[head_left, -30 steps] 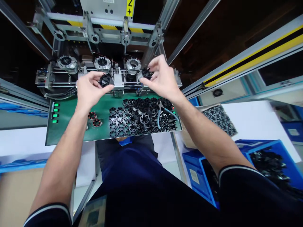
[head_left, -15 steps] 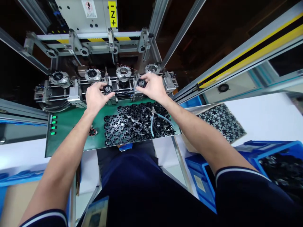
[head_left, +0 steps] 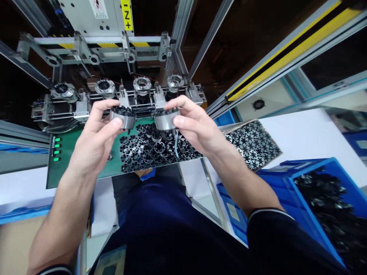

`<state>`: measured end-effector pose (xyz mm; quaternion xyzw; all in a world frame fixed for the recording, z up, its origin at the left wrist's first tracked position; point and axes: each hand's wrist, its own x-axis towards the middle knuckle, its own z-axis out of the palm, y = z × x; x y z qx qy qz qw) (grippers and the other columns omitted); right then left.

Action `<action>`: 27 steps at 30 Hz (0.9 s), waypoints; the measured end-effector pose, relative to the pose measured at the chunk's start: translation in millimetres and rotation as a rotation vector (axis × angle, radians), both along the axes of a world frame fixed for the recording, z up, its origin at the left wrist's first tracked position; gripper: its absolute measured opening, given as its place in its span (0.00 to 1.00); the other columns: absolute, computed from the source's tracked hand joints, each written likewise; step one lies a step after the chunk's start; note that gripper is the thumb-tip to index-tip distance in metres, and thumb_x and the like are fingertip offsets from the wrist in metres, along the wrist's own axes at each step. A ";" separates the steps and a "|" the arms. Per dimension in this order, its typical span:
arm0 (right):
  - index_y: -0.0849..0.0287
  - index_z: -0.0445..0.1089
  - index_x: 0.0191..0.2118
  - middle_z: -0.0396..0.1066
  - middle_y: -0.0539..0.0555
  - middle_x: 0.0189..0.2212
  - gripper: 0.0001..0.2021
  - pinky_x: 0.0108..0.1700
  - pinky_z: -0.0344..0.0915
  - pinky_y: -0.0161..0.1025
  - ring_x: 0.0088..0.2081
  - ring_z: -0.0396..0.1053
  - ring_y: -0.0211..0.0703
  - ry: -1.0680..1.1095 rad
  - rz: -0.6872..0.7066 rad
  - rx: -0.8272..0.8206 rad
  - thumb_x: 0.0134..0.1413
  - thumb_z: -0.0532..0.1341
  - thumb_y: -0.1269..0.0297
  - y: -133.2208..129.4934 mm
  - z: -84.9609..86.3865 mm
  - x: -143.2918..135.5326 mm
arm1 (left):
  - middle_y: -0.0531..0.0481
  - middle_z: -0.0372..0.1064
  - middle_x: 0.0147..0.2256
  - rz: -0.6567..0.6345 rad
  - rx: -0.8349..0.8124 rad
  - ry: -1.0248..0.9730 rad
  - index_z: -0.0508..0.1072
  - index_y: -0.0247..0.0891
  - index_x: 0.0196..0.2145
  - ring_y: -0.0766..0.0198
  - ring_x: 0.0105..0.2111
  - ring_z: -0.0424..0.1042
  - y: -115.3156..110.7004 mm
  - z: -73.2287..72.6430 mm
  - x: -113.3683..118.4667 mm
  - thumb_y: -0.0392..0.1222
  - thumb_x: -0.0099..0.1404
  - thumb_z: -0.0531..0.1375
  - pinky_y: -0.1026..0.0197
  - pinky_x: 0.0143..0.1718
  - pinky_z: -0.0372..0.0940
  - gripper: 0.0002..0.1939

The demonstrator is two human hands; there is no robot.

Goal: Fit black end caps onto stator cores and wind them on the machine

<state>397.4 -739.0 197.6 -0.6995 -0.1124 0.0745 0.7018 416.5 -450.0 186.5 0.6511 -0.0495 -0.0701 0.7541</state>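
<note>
My left hand (head_left: 100, 133) pinches a round part (head_left: 126, 118) with a silver metal rim and black plastic teeth on top. Between the thumb and fingers of my right hand (head_left: 195, 122) is a similar silver and black ring part (head_left: 165, 119). Both parts are raised side by side, a small gap apart, above the green work surface (head_left: 69, 164). Beneath them lies a pile of black ring parts (head_left: 143, 149). One blue handle of the pliers (head_left: 176, 145) shows below my right hand; the rest is hidden.
Behind my hands stands a machine with round fixtures; two at left (head_left: 104, 88) hold black parts, while two at right (head_left: 142, 84) have open centres. A tray of rings (head_left: 252, 143) and a blue bin (head_left: 338, 198) of black parts are at right.
Both hands have come up and closer to the camera with their ring parts, whose silver sides now face me. The view has shifted slightly, and my right hand now covers most of the pliers.
</note>
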 end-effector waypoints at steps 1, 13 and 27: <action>0.48 0.73 0.51 0.75 0.53 0.47 0.28 0.54 0.80 0.49 0.49 0.76 0.49 0.016 -0.004 0.052 0.63 0.78 0.34 1.0 5.4 -6.5 | 0.52 0.84 0.48 -0.014 -0.018 -0.004 0.79 0.53 0.54 0.55 0.51 0.84 0.9 5.3 -7.4 0.53 0.66 0.83 0.54 0.55 0.79 0.25; 0.49 0.75 0.63 0.80 0.53 0.55 0.33 0.26 0.66 0.31 0.30 0.65 0.31 0.201 0.287 0.459 0.58 0.84 0.46 20.8 2.0 -43.6 | 0.50 0.80 0.39 -0.242 -0.132 0.157 0.90 0.49 0.58 0.68 0.27 0.70 -1.2 28.4 -51.8 0.62 0.60 0.87 0.66 0.24 0.69 0.33; 0.43 0.80 0.63 0.79 0.50 0.47 0.32 0.26 0.65 0.35 0.28 0.64 0.34 0.297 0.117 0.287 0.58 0.86 0.43 14.8 -0.2 -55.3 | 0.52 0.78 0.39 -0.197 -0.148 0.192 0.84 0.46 0.51 0.76 0.21 0.54 -9.1 14.5 -42.3 0.61 0.57 0.89 0.69 0.16 0.54 0.33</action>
